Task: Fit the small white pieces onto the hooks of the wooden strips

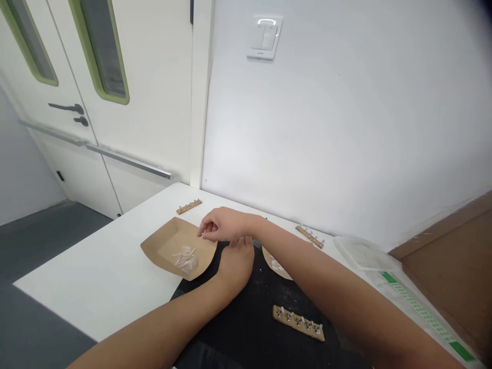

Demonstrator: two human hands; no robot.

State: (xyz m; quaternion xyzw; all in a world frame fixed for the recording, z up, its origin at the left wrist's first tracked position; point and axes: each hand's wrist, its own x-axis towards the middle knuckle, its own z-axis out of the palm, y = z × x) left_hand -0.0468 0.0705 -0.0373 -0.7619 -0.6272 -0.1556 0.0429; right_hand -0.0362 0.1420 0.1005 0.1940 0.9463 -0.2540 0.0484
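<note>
My right hand reaches across to the left, above the near right rim of a brown paper tray. Its thumb and fingers pinch a tiny white piece, too small to make out clearly. In the tray lie crumpled clear plastic and thin pale strips. My left hand rests on a black mat, just below my right wrist. Its fingers look curled, and their tips are hidden. Closer to me on the mat lies a wooden strip with a row of metal hooks bearing white tips.
A second paper tray with white bits is partly hidden under my right forearm. Other hook strips lie at the back left and back right of the white table. Plastic packaging lines the right side by the wall.
</note>
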